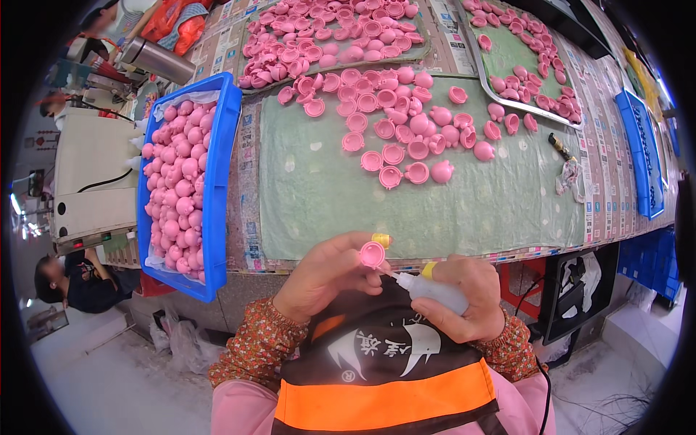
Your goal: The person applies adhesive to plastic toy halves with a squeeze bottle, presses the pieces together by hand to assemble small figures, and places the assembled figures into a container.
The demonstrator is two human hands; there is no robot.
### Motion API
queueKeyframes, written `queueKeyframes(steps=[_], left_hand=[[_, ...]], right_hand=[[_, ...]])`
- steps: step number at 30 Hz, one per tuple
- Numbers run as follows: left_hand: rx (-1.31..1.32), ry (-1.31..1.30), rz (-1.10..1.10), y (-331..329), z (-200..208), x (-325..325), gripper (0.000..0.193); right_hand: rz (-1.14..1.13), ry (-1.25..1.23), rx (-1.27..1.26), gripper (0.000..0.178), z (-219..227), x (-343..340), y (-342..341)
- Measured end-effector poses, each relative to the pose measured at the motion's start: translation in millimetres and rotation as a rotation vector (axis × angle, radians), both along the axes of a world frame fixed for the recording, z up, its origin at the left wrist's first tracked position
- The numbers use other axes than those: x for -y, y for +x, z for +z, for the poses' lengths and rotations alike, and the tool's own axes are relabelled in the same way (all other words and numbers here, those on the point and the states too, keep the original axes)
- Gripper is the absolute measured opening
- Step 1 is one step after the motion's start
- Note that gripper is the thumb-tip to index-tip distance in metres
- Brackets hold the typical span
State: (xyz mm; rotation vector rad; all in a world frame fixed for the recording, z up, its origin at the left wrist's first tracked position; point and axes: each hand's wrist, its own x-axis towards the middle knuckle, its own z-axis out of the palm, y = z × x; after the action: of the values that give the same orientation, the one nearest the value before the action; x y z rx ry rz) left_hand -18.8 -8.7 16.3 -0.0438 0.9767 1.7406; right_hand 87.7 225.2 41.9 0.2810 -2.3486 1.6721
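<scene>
Between the fingertips of my left hand [330, 272] is a small pink plastic half shell [373, 254], its hollow side facing up. My right hand [464, 293] grips a translucent squeeze bottle [438, 291], whose thin nozzle points left and reaches the shell's lower edge; whether it touches is too small to tell. Yellow tape wraps a finger on each hand. Past my hands, loose pink half shells [392, 154] lie on the green mat [326, 210], some hollow side up and others domed side up.
A blue crate [230, 145] full of rounded pink pieces stands at the left. More half shells fill trays at the back, one a metal-rimmed tray [536, 110]. A dark pen-like tool [560, 147] lies right, near a blue tray [638, 156]. Other people sit far left.
</scene>
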Motion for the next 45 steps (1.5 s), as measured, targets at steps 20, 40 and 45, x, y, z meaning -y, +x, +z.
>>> queueKeyframes(steps=[20,40,45], left_hand=[[-0.091,-0.111,0.041,-2.9,11.0,5.6,0.040],[-0.102,0.107,0.085,-1.0,1.7,-7.2,0.044],[-0.084,0.114,0.107,-0.5,-3.3,-2.4,0.042]], right_hand=[[-0.217,-0.111,0.135,0.040,-9.3,-13.4,6.0],[-1.081,0.375,0.162,0.063,-57.4,-139.1,-10.5],[-1.100,0.415,-0.039,0.061,-98.4,-163.2,-2.9]])
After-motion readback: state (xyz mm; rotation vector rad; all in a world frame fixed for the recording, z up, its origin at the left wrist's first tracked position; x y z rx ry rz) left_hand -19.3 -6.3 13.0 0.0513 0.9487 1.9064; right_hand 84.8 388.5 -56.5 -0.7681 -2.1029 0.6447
